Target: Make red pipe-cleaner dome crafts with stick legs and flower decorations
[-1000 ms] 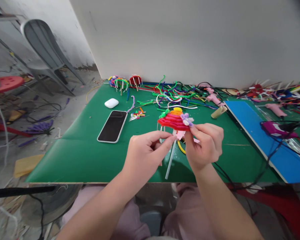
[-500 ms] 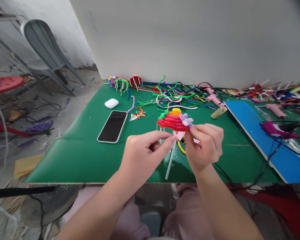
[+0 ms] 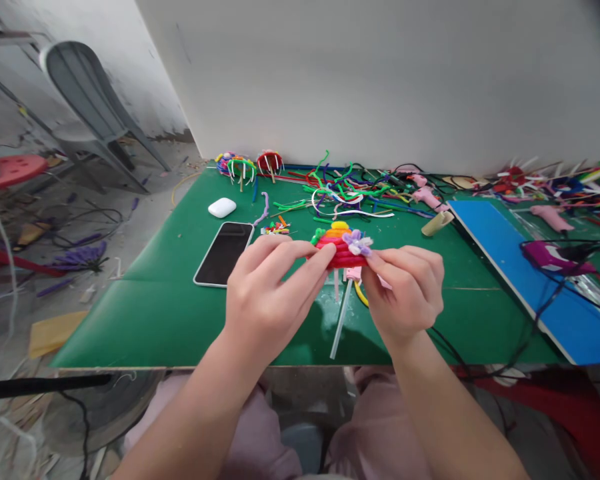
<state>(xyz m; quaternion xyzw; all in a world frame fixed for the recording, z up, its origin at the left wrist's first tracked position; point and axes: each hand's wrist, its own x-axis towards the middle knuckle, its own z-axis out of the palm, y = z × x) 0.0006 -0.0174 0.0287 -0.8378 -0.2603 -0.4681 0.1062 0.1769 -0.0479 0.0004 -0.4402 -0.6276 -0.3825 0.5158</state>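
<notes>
Between my hands, above the green table (image 3: 145,320), is a small dome-shaped pipe-cleaner umbrella (image 3: 349,256), red with a yellow-orange top and a purple and white flower (image 3: 356,242) on its side. My left hand (image 3: 275,287) is closed on its left side, the thumb against the red rows. My right hand (image 3: 407,290) pinches the right edge just below the flower. Beneath it, a clear glue stick (image 3: 341,320) sticks out toward me from a pink glue gun, which the umbrella and my right hand partly hide.
A phone (image 3: 215,260) and a white earbud case (image 3: 222,207) lie at left. Similar finished domes (image 3: 270,163) stand at the back beside a tangle of pipe cleaners (image 3: 340,190). On the right are a blue board (image 3: 520,267), cables and a purple tool (image 3: 555,257).
My left hand has moved from under the umbrella's rim up onto its left side. The umbrella has shifted slightly left and tilted, while my right hand keeps its pinch.
</notes>
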